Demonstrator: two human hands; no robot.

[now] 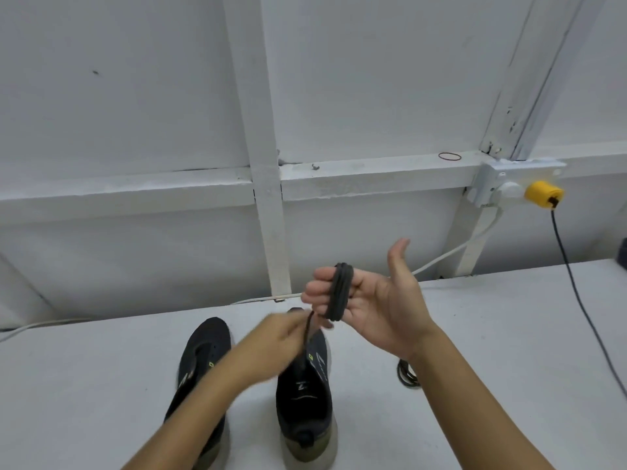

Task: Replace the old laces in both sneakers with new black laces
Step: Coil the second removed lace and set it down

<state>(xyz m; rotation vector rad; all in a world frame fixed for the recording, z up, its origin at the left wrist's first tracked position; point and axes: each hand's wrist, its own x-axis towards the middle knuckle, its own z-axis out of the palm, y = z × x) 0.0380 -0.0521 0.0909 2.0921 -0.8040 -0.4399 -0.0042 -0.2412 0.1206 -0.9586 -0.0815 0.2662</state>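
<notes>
Your right hand (380, 300) is raised palm-up above the table, thumb standing straight up and apart from the rest. A black lace (340, 291) is wound in several turns round its four fingers (319, 290), sitting as a tight band near their middle joints; the fingers are bent only loosely, side by side, and carry the coil rather than clench it. From the lower edge of the coil one strand drops down and to the left into your left hand (276, 337). That hand is motion-blurred, but its fingertips are drawn together round the strand, pinching it just below and beside the right hand's fingertips, with the two hands nearly touching.

Below your hands, two dark sneakers stand on the white table (509, 334), toes pointing away from you. The left sneaker (207, 340) is partly covered by your left forearm. The right sneaker (305, 401) is directly under the pinched strand, its tongue and opening in view; whether any lace is threaded in its eyelets cannot be made out. Nothing can be seen inside either shoe's opening.

To the right of the right sneaker, partly behind your right wrist, a small coil of dark lace (409, 376) lies on the table.
</notes>
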